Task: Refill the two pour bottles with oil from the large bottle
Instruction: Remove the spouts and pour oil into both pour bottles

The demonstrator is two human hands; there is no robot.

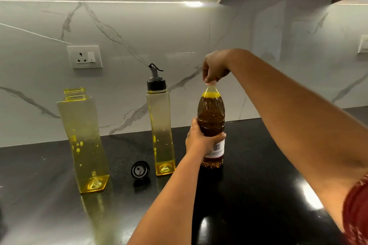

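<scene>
My left hand (pixel 201 141) grips the upright large bottle (pixel 211 123) at right on the counter (pixel 258 165), while my right hand (pixel 215 67), directly above, pinches its cap (pixel 210 82) along the bottle's vertical axis.

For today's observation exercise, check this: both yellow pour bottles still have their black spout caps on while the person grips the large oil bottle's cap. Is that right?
Not quite. The head view shows only the right pour bottle capped; the left pour bottle is open, its black cap lying on the counter. The right hand does grip the large bottle by its cap.
</scene>
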